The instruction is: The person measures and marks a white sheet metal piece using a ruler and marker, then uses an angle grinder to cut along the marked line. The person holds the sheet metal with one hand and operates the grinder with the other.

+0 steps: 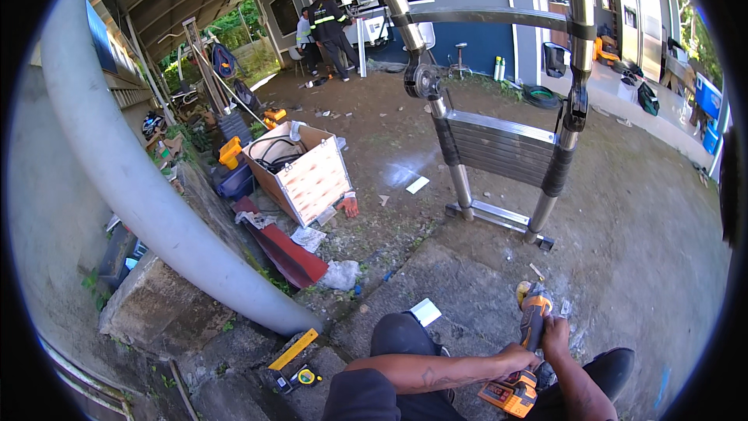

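My left hand (516, 360) is wrapped around the rear body of a yellow-and-black cordless power tool (536, 313), with its battery (510, 398) below. My right hand (556, 337) grips the tool farther forward, beside its head. The head, with a yellowish disc (523, 291), points away from me, low over the dirty concrete; whether it touches the ground I cannot tell. A small pale strip (537, 271) lies just beyond it. A white rectangular piece (425, 312) lies by my knee. A yellow square (293, 348) and a tape measure (306, 376) rest on the concrete to my left.
An aluminium telescopic ladder (499, 148) stands ahead. A thick grey pipe (156, 210) curves down on the left beside concrete blocks (156, 304). A wooden crate (312, 187) holds cables, with an orange glove (348, 204) beside it. Two people (327, 27) stand at the wall equipment behind.
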Tool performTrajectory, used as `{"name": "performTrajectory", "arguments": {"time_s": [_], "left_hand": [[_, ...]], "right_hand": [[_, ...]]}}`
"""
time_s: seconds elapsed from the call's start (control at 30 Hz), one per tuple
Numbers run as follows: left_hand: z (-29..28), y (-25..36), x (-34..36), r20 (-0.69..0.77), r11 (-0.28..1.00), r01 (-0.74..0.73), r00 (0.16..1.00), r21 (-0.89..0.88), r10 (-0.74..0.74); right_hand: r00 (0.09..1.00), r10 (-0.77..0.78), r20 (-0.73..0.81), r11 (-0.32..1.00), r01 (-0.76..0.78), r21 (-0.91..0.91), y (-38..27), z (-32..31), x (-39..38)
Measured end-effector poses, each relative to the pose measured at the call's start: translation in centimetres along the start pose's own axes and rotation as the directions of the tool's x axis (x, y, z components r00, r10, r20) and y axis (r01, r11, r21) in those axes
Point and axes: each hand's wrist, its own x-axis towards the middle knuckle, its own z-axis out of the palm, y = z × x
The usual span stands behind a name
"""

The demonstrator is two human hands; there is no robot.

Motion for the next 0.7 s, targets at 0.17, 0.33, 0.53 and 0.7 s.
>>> {"name": "performTrajectory", "arguments": {"time_s": [0.17, 0.33, 0.53, 0.7], "left_hand": [[0.4, -0.1, -0.4, -0.014, 1.000, 0.002, 1.000, -0.029, -0.002], [0.5, 0.2, -0.7, -0.017, 0.999, 0.024, 1.000, -0.045, -0.025], [0.7, -0.1, -0.4, -0.048, 0.998, 0.045, 0.998, -0.043, -0.047], [0.5, 0.3, 0.1, -0.098, 0.997, -0.055, 0.994, -0.048, 0.051]], "right_hand": [[0.997, 0.050, 0.066, 0.999, -0.051, 0.018, -1.3, -0.9, -0.7], [0.991, 0.108, 0.078, 0.993, -0.111, 0.033, -1.3, -0.9, -0.5], [1.000, 0.029, -0.008, 0.996, -0.029, -0.079, 0.0, 0.3, -0.3], [0.870, 0.337, 0.360, 0.684, -0.489, 0.541, -1.5, 0.9, 0.5]]}}
